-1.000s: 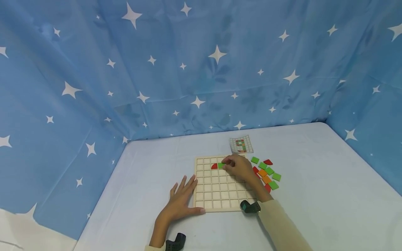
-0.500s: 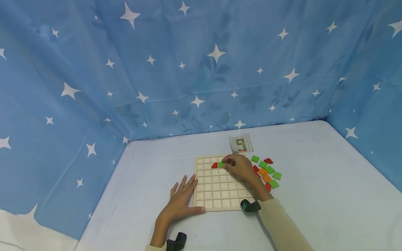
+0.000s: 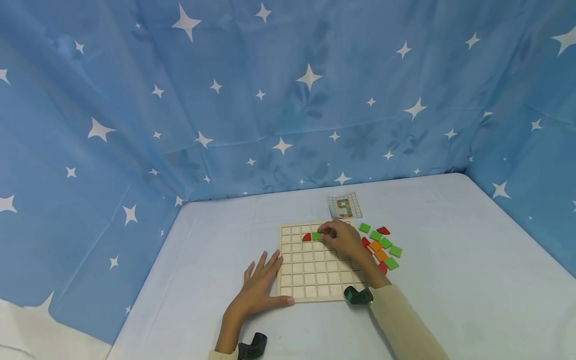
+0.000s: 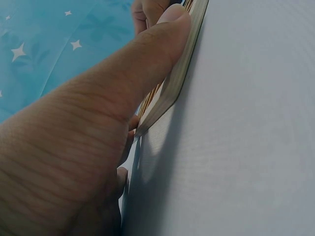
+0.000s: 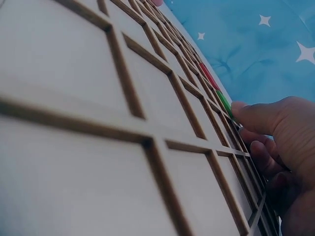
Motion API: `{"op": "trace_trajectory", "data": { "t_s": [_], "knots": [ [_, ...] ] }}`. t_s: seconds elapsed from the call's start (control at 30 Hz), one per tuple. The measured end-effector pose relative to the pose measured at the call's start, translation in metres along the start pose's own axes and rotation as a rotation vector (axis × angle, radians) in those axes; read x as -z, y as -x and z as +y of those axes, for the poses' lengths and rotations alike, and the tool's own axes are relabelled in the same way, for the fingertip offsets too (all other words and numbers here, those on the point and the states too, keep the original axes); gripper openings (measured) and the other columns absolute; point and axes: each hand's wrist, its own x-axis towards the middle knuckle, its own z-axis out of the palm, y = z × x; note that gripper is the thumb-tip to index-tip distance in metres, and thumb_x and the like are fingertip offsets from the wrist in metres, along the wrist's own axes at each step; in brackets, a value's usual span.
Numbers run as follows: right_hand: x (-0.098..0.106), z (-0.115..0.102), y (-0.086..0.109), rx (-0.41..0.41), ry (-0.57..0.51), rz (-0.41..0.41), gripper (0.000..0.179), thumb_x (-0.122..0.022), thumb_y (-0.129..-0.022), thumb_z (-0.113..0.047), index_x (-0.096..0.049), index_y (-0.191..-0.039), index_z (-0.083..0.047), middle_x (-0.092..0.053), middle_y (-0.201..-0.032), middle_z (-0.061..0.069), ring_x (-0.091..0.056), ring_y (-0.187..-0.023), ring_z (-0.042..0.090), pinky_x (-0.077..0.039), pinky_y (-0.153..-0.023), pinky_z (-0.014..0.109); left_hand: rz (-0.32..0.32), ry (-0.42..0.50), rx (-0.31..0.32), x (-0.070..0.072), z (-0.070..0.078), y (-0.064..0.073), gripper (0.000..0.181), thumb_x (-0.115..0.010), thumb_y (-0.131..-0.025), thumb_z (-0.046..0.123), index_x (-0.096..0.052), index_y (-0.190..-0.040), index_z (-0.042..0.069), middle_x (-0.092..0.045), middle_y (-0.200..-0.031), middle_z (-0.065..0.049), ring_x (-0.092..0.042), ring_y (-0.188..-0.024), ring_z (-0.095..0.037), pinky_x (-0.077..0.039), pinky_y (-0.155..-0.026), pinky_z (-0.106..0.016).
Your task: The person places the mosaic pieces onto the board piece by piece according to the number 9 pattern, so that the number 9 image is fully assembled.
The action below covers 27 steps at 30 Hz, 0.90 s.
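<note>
A light wooden grid board (image 3: 310, 275) lies on the white table. My left hand (image 3: 258, 291) is spread at its left side, fingertips at the left edge and thumb on the front edge. In the left wrist view the thumb (image 4: 170, 34) presses the board's rim. A red quarter-round tile (image 3: 307, 237) sits in a cell of the second row, with a green square tile (image 3: 316, 236) to its right. My right hand (image 3: 344, 240) pinches the green tile at its right side, fingers curled. In the right wrist view the thumb tip (image 5: 239, 110) touches that tile's end.
Several loose green, orange and red tiles (image 3: 385, 243) lie right of the board, some partly hidden by the right wrist. Behind the board lies a paper card (image 3: 345, 205) printed with a coloured grid pattern. A blue star-patterned curtain (image 3: 270, 100) stands behind the table.
</note>
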Motion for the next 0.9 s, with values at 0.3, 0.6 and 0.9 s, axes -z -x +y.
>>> {"op": "trace_trajectory", "data": {
  "t_s": [0.3,0.6,0.9],
  "knots": [
    [0.0002,0.0022,0.0004,-0.019,-0.034,0.025,0.013,-0.072,-0.088,-0.020,-0.075,-0.099,-0.015,-0.067,-0.086,-0.002,-0.055,-0.071,0.009,-0.043,-0.064,0.026,-0.002,-0.004,0.000,0.0005,0.0003,0.0001,0.106,-0.072,-0.073,0.065,-0.028,-0.155,0.015,-0.017,-0.165,0.001,-0.006,-0.153,-0.034,-0.003,-0.117,-0.063],
    [0.0004,0.0016,0.0018,-0.013,-0.036,0.038,0.012,-0.072,-0.088,-0.019,-0.074,-0.099,-0.014,-0.068,-0.086,-0.001,-0.056,-0.072,0.009,-0.044,-0.065,0.027,0.001,-0.008,-0.005,0.0008,0.0000,-0.0004,0.106,-0.072,-0.073,0.065,-0.029,-0.155,0.014,-0.017,-0.165,0.001,-0.006,-0.153,-0.034,-0.003,-0.117,-0.063],
    [0.0018,0.0039,0.0037,-0.017,-0.038,0.051,0.011,-0.072,-0.088,-0.020,-0.073,-0.097,-0.013,-0.068,-0.084,-0.002,-0.058,-0.072,0.010,-0.046,-0.066,0.027,-0.004,0.000,-0.002,0.0009,0.0003,0.0008,0.106,-0.073,-0.073,0.064,-0.028,-0.155,0.015,-0.017,-0.165,0.001,-0.005,-0.153,-0.033,-0.002,-0.117,-0.063]
  ]
}}
